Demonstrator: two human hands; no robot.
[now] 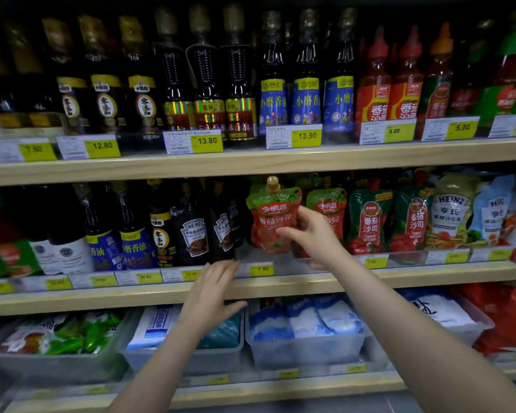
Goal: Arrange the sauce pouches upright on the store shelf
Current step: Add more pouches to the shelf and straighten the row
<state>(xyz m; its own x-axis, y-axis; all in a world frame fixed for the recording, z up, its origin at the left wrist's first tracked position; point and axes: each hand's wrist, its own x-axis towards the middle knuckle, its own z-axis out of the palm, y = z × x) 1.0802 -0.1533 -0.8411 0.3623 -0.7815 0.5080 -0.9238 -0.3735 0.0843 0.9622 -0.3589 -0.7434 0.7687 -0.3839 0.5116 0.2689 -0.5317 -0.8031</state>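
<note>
Pouch in hand: your right hand (310,231) grips a green-and-red sauce pouch (273,217) by its right edge, thumb on the front and fingers behind; the pouch stands upright on the middle shelf (399,277), its tan cap at the top.
Left hand: your left hand (213,289) is spread flat with the fingers apart, holding nothing; it lies in front of the middle shelf's front edge, below and left of the held pouch, fingertips near the price tag marked 7.90 (262,269).
Neighbouring pouches: a second pouch of the same print (328,210) stands just right of the held one, partly behind your right hand; two dark green ketchup pouches (370,222) stand upright further right; white Heinz pouches (450,216) follow them.
Left of the held pouch: dark Heinz bottles (192,231) stand close beside it; a small gap of bare shelf shows between them.
Upper shelf: tall dark bottles (206,76) and red squeeze bottles (373,81) stand in rows.
Lower shelf: clear bins (304,350) hold blue-and-white bags.
</note>
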